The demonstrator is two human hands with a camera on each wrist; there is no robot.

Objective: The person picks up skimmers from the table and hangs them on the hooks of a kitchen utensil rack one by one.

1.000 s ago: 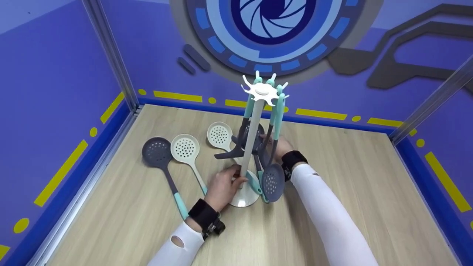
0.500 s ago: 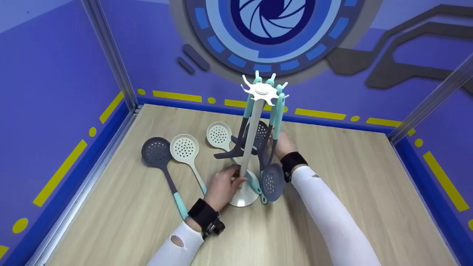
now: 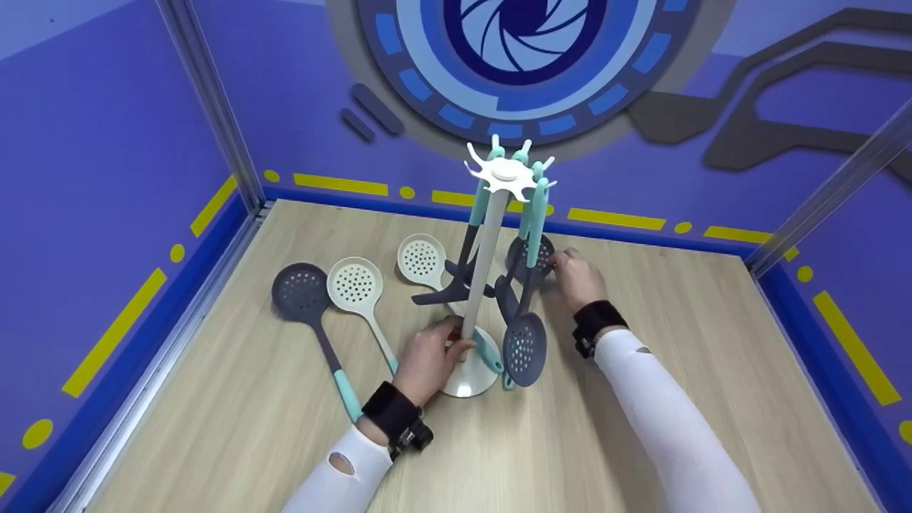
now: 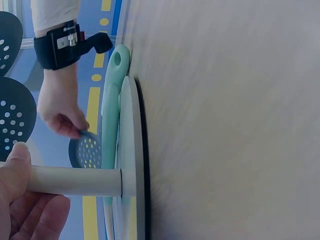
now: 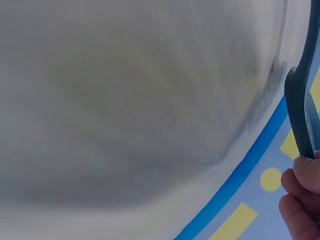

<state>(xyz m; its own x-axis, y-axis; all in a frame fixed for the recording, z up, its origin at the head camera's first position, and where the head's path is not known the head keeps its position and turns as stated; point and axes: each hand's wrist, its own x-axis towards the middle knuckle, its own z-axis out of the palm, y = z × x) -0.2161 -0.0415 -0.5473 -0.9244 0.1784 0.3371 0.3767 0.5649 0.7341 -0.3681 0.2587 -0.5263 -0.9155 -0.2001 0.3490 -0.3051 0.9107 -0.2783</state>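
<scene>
A white utensil stand [image 3: 486, 263] rises from a round base, with several teal-handled utensils hanging from its hooks. Low on its pole, my left hand [image 3: 426, 363] grips with thumb and fingers; the pole [image 4: 75, 181] also runs through that grasp in the left wrist view. Behind the hanging handles, my right hand [image 3: 581, 281] pinches the rim of a dark grey skimmer [image 3: 543, 251], whose handle is mostly hidden. In the right wrist view the fingertips [image 5: 306, 170] hold this skimmer's edge. Another grey skimmer [image 3: 525, 349] hangs at the stand's front right.
Left of the stand lie a dark grey skimmer [image 3: 302, 292] and a cream skimmer [image 3: 355, 285]. A second cream skimmer [image 3: 421, 258] lies farther back, its handle passing behind the pole. Blue panels [image 3: 620, 199] enclose the wooden tabletop [image 3: 684, 320] at back and sides.
My right hand has moved right, bringing the pinched skimmer's head from behind the pole to the right of it. My left hand keeps its grip on the pole.
</scene>
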